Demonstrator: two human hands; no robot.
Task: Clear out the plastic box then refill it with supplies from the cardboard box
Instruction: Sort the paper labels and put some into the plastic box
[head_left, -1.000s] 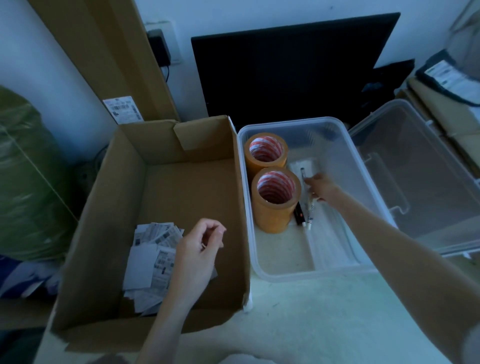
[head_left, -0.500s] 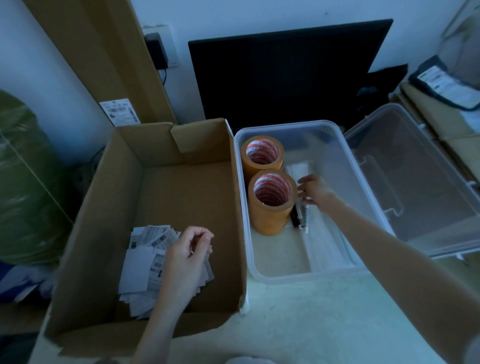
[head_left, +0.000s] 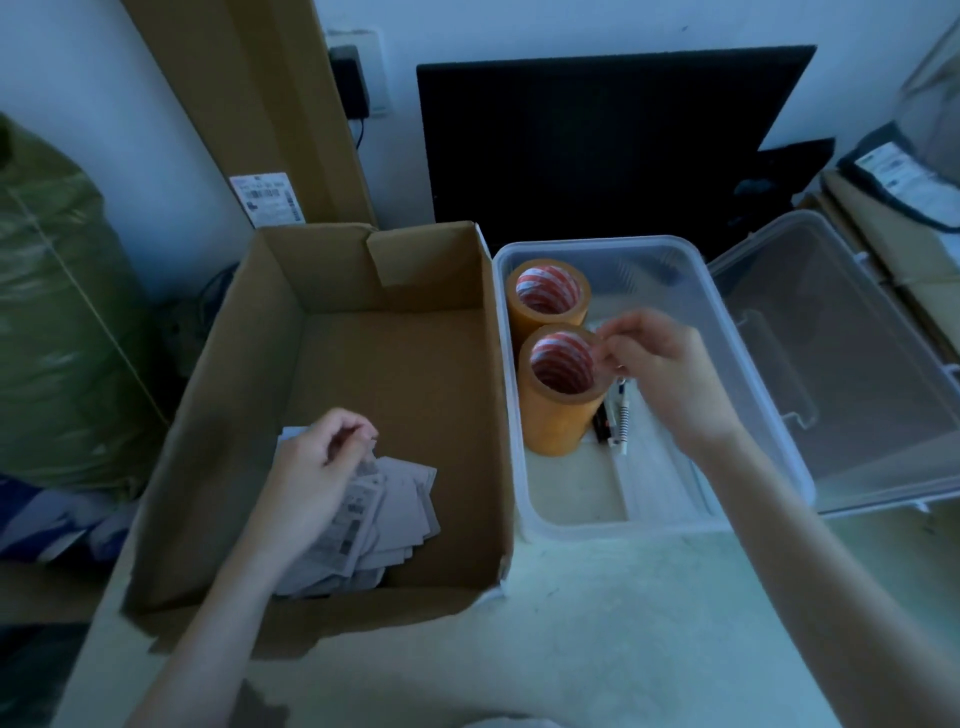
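The open cardboard box (head_left: 395, 364) stands on the left and holds a loose pile of printed paper labels (head_left: 400, 509) in its near left corner. My left hand (head_left: 317, 467) hovers over that pile with fingertips curled against the thumb; nothing shows in it. Beside it, the clear plastic box (head_left: 597, 241) holds two upright rolls of tan tape (head_left: 556, 421), a few pens (head_left: 618, 421) and a flat white packet (head_left: 654, 478). Above the pens and next to the near roll is my right hand (head_left: 665, 364), fingers loosely curled and holding nothing.
The plastic box's clear lid (head_left: 831, 364) lies tilted against its right side. A black panel (head_left: 597, 145) leans on the wall behind. A green bag (head_left: 52, 338) sits far left, flat cardboard (head_left: 249, 104) stands at the back, parcels (head_left: 904, 176) lie at right.
My right hand has let go of the pens and risen beside the near tape roll. My left hand has dropped lower and left over the label pile.
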